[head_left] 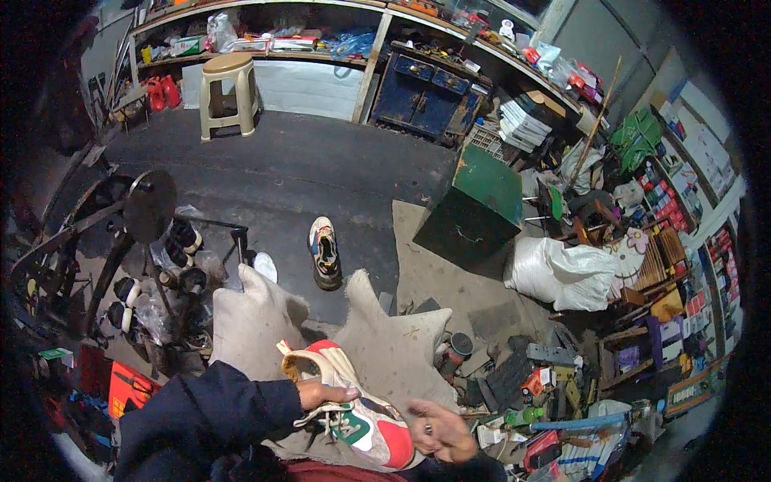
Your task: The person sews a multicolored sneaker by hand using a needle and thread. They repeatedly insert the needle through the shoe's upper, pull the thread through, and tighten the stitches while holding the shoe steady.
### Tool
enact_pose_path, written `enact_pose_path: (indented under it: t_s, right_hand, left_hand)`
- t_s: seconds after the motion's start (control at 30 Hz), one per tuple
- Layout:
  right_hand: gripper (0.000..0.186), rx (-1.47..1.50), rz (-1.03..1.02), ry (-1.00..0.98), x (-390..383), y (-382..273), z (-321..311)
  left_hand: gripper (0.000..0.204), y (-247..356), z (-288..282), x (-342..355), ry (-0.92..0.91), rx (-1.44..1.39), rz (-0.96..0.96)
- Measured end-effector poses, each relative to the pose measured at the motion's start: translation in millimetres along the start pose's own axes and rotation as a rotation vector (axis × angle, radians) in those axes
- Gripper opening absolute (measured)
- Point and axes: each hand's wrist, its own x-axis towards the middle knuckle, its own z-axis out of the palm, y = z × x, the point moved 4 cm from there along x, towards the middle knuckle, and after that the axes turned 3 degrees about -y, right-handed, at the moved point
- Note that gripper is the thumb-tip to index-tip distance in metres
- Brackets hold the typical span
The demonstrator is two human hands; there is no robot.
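Note:
My left hand grips a sneaker in white, red and green, thumb over its upper near the tan-lined opening. The shoe is held tilted over a grey cloth spread below me. Beside the red toe, my right hand has its fingers loosely bent and apart, slightly blurred; whether it touches the toe is unclear. A second sneaker, pale and dark, rests on the dark floor mat ahead of me.
A stool stands before back shelving. At left are a black metal machine and bagged shoes. At right sit a green metal box, a white sack and crowded racks. Tools and scraps clutter the floor at lower right.

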Motion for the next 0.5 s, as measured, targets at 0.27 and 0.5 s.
enact_pose_path:
  t_s: [0.27,0.5]
  right_hand:
    - [0.049,0.061,-0.485,0.177,-68,-26,-41]
    - [0.037,-0.604,-0.108,0.435,5,38,1]
  left_hand:
    - [0.028,-3,5,1,0.122,-0.094,-0.02]
    - [0.058,28,2,-24,0.209,0.594,0.086]
